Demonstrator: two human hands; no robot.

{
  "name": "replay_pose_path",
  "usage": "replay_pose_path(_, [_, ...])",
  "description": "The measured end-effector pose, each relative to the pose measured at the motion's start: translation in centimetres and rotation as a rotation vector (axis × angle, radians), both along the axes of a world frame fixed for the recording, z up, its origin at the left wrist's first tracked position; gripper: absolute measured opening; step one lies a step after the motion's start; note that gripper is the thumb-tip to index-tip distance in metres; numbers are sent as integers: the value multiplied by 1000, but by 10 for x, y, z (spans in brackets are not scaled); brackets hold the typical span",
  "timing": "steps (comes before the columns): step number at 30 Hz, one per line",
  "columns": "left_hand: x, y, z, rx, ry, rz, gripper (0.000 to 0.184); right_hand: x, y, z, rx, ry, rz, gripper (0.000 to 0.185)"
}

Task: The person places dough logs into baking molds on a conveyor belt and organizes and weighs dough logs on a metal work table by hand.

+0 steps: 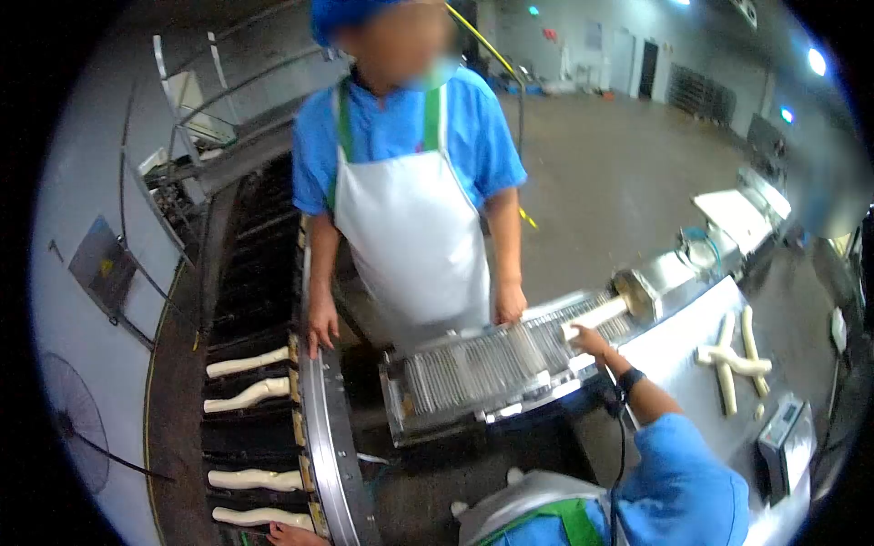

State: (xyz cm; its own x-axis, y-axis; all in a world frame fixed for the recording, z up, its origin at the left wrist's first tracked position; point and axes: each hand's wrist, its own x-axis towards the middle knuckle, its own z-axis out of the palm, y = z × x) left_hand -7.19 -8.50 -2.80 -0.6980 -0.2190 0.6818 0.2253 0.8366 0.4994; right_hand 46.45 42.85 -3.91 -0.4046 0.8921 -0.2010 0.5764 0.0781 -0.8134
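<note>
At the bottom left, my left hand (295,535) is partly cut off by the frame edge. Its fingertips touch the right end of the nearest long pale dough stick (248,517), which lies across a dark slatted conveyor (246,441). My right hand (592,343) reaches over a metal roller conveyor (482,369), its fingers at the near end of another dough stick (601,315). That stick extends from the opening of a metal machine (642,293). My right wrist wears a dark band.
A co-worker in a white apron (410,241) stands opposite, one hand on the conveyor rail (319,428), the other at the rollers. Several dough pieces (728,369) lie on the metal table (683,355) at right, beside a scale (783,437). A fan (73,419) stands left.
</note>
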Motion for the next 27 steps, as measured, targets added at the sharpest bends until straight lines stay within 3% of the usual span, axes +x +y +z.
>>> replay_pose_path(1, [-3,0,3,-13,-16,-6,32,11,-2,6,-12,-194,-62,49])
replay_pose_path(2, [-5,-5,4,-35,-45,-7,32,26,-3,0,-43,-90,-159,48])
replay_pose_path(4, [-10,-5,8,-81,-85,-13,31,44,-19,19,59,-198,-218,45])
replay_pose_path(6, [-12,-7,9,-133,-121,-27,31,57,-32,20,-97,110,-374,44])
replay_pose_path(7, [-13,-8,10,-161,-136,-29,31,65,-29,23,-81,-103,-361,45])
replay_pose_path(8, [-15,-11,12,-182,-147,-31,31,69,-33,25,-56,-102,-379,51])
replay_pose_path(9, [-16,-10,13,-212,-159,-34,31,82,-19,-6,266,-293,-245,56])
replay_pose_path(10, [-17,-12,14,-234,-172,-32,31,97,-7,-33,291,-400,-252,56])
replay_pose_path(14, [-27,-25,18,-367,-187,-94,32,79,14,-5,484,-690,-299,51])
replay_pose_path(15, [-42,-45,0,-333,72,-248,36,73,17,9,530,-702,-253,55])
replay_pose_path(16, [-52,-65,-23,-246,113,-283,32,67,31,16,536,-706,-109,55])
replay_pose_path(17, [-55,-77,-39,-160,157,-320,29,80,51,-18,551,-812,-5,54])
replay_pose_path(18, [-34,-61,-20,-77,205,-358,28,75,57,-17,622,-810,144,54])
replay_pose_path(19, [-15,-53,8,159,-65,-594,27,70,59,-14,537,-837,148,48])
replay_pose_path(20, [29,-11,72,421,-336,-727,26,57,56,2,452,-864,152,44])
replay_pose_path(21, [14,-22,51,319,-336,-524,26,42,52,17,483,-1016,270,41])
replay_pose_path(23, [-3,-33,24,163,-338,-193,26,71,73,-27,728,-832,310,39])
replay_pose_path(24, [-4,-35,18,106,-329,-63,27,72,86,-18,572,-863,382,38])
replay_pose_path(26, [-10,-30,22,86,-391,-32,28,57,72,26,404,-861,459,40])
replay_pose_path(27, [-18,-43,11,47,-464,-39,28,53,71,33,334,-705,449,40])
